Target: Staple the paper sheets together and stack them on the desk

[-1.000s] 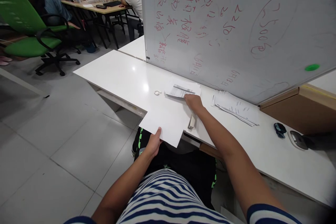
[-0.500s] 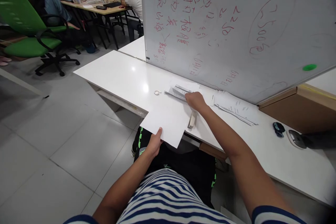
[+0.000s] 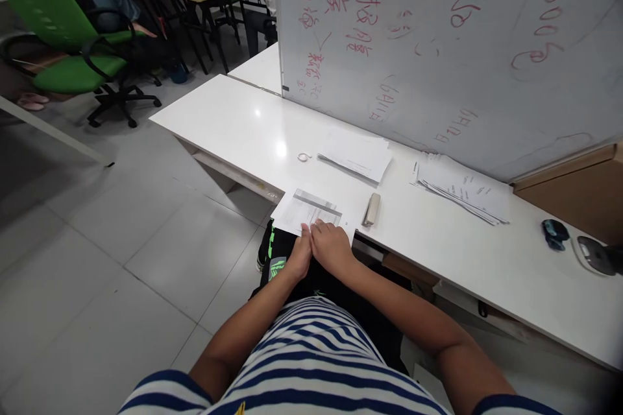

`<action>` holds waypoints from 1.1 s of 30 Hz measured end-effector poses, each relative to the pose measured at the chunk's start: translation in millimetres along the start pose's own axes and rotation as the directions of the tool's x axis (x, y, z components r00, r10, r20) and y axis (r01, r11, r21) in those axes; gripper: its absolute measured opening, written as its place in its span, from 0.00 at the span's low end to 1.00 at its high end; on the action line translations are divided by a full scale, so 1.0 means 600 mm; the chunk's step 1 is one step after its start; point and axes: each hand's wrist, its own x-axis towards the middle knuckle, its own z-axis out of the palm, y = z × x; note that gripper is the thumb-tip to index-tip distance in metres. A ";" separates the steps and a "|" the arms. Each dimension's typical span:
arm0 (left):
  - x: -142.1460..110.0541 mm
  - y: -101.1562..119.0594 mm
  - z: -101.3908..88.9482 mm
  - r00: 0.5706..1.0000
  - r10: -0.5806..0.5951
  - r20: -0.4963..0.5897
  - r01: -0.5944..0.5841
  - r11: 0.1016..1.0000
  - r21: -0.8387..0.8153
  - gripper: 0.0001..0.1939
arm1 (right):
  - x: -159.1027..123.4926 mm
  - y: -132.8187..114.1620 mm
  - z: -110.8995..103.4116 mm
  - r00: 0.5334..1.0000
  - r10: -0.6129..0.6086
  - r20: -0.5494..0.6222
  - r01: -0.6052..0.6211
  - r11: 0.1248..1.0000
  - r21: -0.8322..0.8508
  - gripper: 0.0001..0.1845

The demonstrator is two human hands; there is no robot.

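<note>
At the front edge of the desk, a printed paper with grey bands (image 3: 314, 204) lies over a white sheet (image 3: 346, 225). My left hand (image 3: 299, 256) pinches the near edge of these papers, thumb on top. Right beside it, my right hand (image 3: 333, 248) is closed on the same edge, its fingertips touching my left thumb. How the papers sit between the fingers is partly hidden. A beige stapler (image 3: 371, 210) lies on the desk just to the right of the papers. Beyond them rests a stack of papers (image 3: 357, 154).
Another paper stack (image 3: 464, 189) is farther right on the white desk (image 3: 219, 123). A small white coiled cable (image 3: 304, 157) lies left of the papers. A whiteboard (image 3: 413, 45) stands along the back, and a cardboard box (image 3: 569, 191), dark object (image 3: 555, 233) and mouse (image 3: 596, 254) are rightward.
My right hand has come from the back stack to my left hand, bringing the grey-banded paper onto the white sheet. The view has tilted down and shifted left.
</note>
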 end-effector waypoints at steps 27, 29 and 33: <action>0.036 0.045 0.345 0.702 0.034 0.711 -0.489 0.749 0.447 0.18 | -0.229 0.278 -0.060 0.289 0.911 -0.295 0.401 0.164 0.901 0.22; 0.053 0.024 0.362 0.711 0.037 0.702 -0.472 0.765 0.438 0.19 | -0.218 0.294 -0.061 0.280 0.921 -0.271 0.390 0.149 0.909 0.24; 0.073 -0.003 0.354 0.749 0.019 0.663 -0.453 0.744 0.491 0.19 | -0.205 0.304 -0.049 0.273 0.943 -0.188 0.176 0.143 0.974 0.24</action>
